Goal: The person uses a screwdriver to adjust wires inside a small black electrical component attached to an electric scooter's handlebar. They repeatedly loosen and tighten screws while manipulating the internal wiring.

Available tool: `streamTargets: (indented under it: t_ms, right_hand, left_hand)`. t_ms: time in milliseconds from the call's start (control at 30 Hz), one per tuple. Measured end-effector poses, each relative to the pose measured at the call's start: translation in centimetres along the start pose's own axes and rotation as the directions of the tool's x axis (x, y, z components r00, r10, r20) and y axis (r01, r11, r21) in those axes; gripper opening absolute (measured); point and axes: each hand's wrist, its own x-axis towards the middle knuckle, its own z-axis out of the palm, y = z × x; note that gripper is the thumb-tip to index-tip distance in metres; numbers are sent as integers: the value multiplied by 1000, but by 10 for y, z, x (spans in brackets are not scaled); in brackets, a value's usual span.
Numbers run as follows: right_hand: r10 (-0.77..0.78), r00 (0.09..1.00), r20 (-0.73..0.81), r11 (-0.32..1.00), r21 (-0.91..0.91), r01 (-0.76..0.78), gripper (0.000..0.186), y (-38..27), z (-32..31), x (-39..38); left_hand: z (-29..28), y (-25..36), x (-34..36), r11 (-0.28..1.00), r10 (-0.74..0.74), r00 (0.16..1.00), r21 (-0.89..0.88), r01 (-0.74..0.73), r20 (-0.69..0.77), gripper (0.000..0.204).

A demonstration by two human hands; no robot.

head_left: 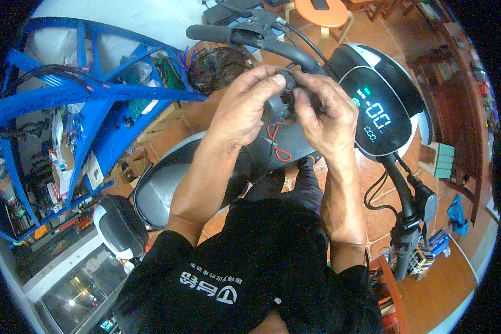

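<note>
My left hand (247,106) and my right hand (331,114) are close together beside the handlebar (284,51) of an electric scooter. Between their fingertips is a small dark part with a rounded grey piece (274,110); its exact kind is partly hidden by the fingers. Both hands are closed on it, thumbs pressing from the near side. To the right of my right hand, the scooter's display (379,114) is lit. Below the hands, a looped red cord (284,155) lies on the scooter's dark body (295,142).
A blue metal rack (89,100) full of parts fills the left side. The scooter seat (170,181) extends to lower left. The other handlebar end (404,236) and a hanging black cable (373,200) are at right. An orange stool (328,12) stands at the back.
</note>
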Motion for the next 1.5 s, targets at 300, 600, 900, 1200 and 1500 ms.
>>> streamTargets:
  t_ms: [300,600,900,1200,1500]
  right_hand:
    - [272,962,23,958,85,-273,20,-3,-4,-5]
    - [396,914,-90,903,219,-369,17,2,11,-22]
    - [339,937,-89,930,182,-319,18,5,9,-25]
    - [254,964,-80,967,31,-252,19,-4,3,-20]
    - [254,963,-89,967,38,-251,19,-5,5,-18]
  left_hand:
    - [1,4,-4,984,60,996,163,-71,71,30]
    - [4,-1,-11,862,214,977,470,-190,3,31]
    - [1,8,-4,586,287,946,753,-299,152,24]
    - [3,12,1,685,227,960,674,-276,163,20]
    - [8,11,-1,798,113,993,591,-115,41,20]
